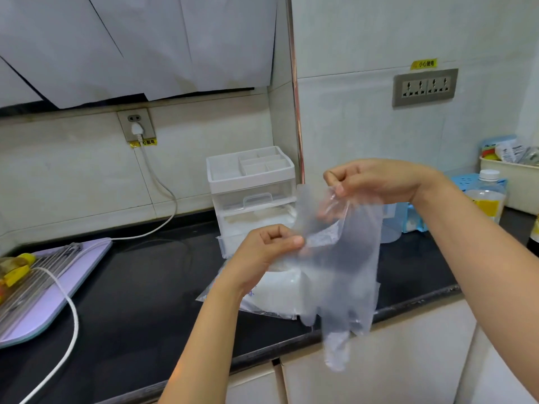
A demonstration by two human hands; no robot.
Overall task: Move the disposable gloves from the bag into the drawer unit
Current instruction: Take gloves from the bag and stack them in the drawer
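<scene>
Hands: left hand (271, 246) and right hand (376, 182) pinch the cuff of one clear plastic glove (344, 272).
Mid-transfer; next move probably needs it folded into the open drawer of the white drawer unit (250, 185).

clear glove (347, 258), white drawer unit (250, 182), black counter (140, 287).

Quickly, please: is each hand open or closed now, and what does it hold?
Left hand: closed, pinching the edge of the clear glove.
Right hand: closed, pinching the same glove's top edge.
</scene>
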